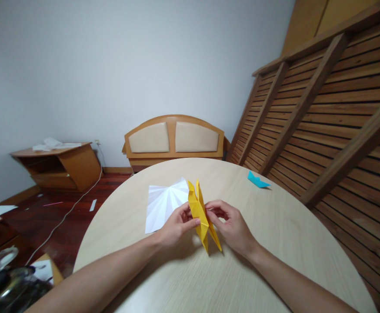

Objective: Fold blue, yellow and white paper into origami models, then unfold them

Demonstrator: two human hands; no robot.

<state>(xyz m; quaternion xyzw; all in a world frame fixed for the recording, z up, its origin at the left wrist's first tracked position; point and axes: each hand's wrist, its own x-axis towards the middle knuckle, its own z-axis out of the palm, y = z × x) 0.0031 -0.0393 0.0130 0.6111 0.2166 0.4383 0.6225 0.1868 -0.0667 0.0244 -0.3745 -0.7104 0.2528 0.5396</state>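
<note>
A yellow folded paper [203, 217] stands upright above the round pale wooden bench [275, 243], held between both hands near its middle. The left hand [177, 226] has its fingers [193, 223] closed on the paper's left flap, thumb pressed to the face of it; the right hand [231, 226] pinches the right flap with curled fingers, its fingertips touching the fold. The paper's lower points hang just over the benchtop. Just behind the left hand a creased white sheet [165, 202] lies flat on the bench, partly hidden by the yellow paper. Well apart, toward the far right edge, lies a small blue folded paper [258, 180]. Beyond the bench stands a padded wooden headboard [174, 139]; slatted wooden panels [327, 117] lean on the right, and a low wooden cabinet [59, 165] on the left carries white paper.
</note>
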